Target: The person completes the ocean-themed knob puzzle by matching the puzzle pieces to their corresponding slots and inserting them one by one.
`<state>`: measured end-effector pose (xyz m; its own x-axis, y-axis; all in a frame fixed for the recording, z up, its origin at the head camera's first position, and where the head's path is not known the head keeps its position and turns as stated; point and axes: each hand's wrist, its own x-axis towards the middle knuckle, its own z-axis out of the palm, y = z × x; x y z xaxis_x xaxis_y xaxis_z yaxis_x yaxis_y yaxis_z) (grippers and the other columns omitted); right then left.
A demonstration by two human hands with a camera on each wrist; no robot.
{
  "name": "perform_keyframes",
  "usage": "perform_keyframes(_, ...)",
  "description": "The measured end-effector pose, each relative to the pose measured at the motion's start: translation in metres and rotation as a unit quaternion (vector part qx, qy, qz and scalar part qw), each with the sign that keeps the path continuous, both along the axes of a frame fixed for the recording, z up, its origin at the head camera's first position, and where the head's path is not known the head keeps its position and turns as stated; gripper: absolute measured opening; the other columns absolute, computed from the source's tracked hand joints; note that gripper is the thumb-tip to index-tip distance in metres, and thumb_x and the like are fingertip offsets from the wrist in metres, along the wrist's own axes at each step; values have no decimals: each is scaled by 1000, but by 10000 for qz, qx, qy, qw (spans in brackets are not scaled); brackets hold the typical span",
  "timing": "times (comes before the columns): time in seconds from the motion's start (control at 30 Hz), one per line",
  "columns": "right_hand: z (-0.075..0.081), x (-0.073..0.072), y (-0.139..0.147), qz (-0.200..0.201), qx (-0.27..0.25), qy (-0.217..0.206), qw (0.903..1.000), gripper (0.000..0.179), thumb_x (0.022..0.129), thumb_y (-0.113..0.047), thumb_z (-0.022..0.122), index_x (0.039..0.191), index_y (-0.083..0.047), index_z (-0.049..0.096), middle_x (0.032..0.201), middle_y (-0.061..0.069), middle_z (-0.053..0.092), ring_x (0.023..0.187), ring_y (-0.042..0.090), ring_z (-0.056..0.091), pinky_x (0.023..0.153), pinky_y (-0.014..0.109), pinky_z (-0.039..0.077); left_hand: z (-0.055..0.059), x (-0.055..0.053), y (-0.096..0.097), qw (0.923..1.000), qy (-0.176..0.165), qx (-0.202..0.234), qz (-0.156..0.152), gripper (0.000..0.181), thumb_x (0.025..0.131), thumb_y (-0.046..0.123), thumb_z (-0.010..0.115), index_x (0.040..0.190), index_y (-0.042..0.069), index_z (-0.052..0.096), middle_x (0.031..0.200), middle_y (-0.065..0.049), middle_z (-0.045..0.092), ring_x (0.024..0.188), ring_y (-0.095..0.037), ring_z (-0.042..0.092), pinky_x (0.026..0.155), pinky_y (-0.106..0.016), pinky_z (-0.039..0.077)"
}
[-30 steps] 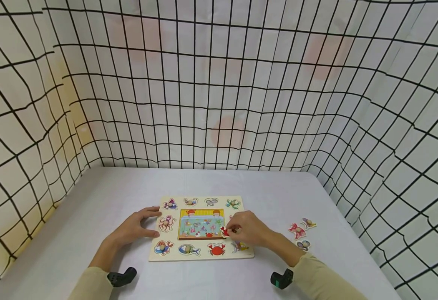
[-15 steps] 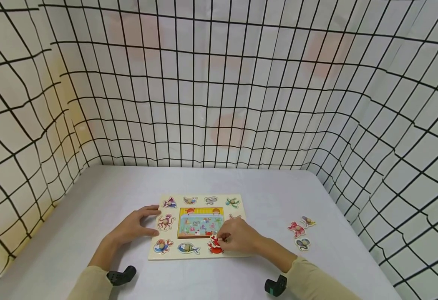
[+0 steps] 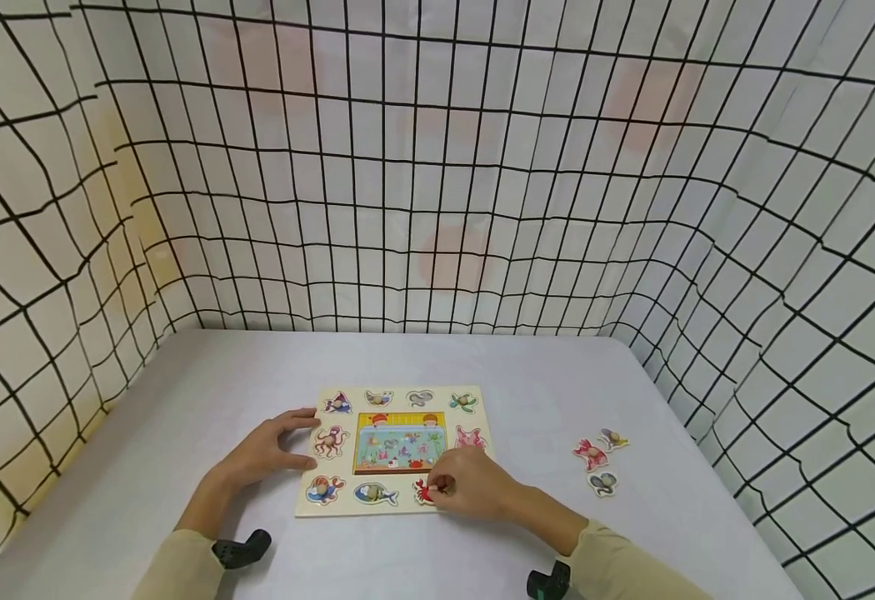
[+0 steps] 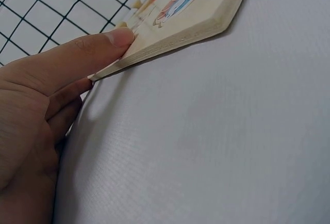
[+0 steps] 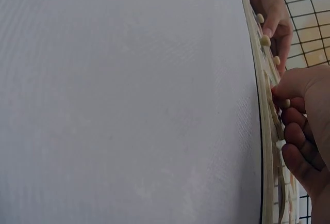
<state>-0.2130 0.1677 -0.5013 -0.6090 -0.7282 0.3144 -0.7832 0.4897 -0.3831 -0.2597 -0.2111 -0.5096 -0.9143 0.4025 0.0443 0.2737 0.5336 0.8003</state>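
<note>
A wooden peg puzzle board [image 3: 343, 507] with sea-animal pieces lies on the table. My left hand [image 3: 261, 451] rests at its left edge, thumb tip on the rim in the left wrist view, fingers fairly straight along the side. With thumb and fingertips, my right hand [image 3: 475, 483] pinches a red crab puzzle piece [image 3: 421, 492] over the crab picture at the lower right of the board. A knob [image 5: 285, 103] shows beside the right fingertips in the right wrist view. The right hand hides the board's lower right corner.
To the right of the board lie three loose pieces: a pink one [image 3: 591, 454], a yellow-and-purple one [image 3: 613, 439] and a grey one [image 3: 602, 483]. A black mesh net [image 3: 437, 208] over white walls closes in the table [image 3: 257, 367] on the back and sides.
My right hand has carried the red crab piece down and left from the board's centre picture onto the crab picture. The left hand has stayed at the board's edge.
</note>
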Motion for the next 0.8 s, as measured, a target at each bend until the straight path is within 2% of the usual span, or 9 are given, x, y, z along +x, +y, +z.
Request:
perform_keyframes(0.13, 0, 1, 1, 104, 136, 87, 9998, 5, 86, -9, 76, 85, -13, 79, 78, -14, 63, 70, -3, 52, 66, 10, 44, 0, 0, 0, 10000, 16, -3, -41, 72, 79, 26, 92, 139, 1, 63, 157, -23, 43, 147, -52, 27, 115, -71, 21)
perform_keyframes(0.3, 1, 1, 1, -24, 440, 325, 9985, 5, 90, -15, 74, 87, -16, 79, 82, -14, 64, 75, -2, 52, 71, 12, 46, -1, -2, -2, 10000, 14, -5, 21, 73, 77, 27, 93, 139, 2, 63, 157, -21, 43, 148, -50, 27, 116, -69, 20)
perform_keyframes(0.43, 5, 0, 2, -90, 748, 140, 9971, 6, 92, -21, 73, 91, -19, 79, 89, -16, 65, 81, -2, 55, 78, 14, 48, -2, -2, -2, 10000, -63, 43, -33, 73, 78, 27, 93, 139, 1, 63, 158, -23, 42, 148, -51, 26, 116, -71, 20)
perform_keyframes(0.6, 16, -5, 4, 19, 1229, -144, 9923, 12, 92, -30, 77, 98, -20, 80, 96, -16, 67, 90, -1, 58, 85, 17, 50, -1, -2, -1, 9999, -84, 63, 3, 72, 78, 25, 92, 139, 1, 62, 158, -22, 42, 148, -51, 25, 116, -70, 19)
perform_keyframes(0.8, 26, -10, 14, -127, 1336, -449, 9899, 20, 91, -33, 79, 104, -18, 81, 102, -16, 70, 95, -1, 61, 87, 22, 52, -2, -1, -1, 9999, -73, 150, -42, 72, 78, 24, 92, 139, 1, 62, 158, -22, 42, 148, -51, 26, 116, -71, 20)
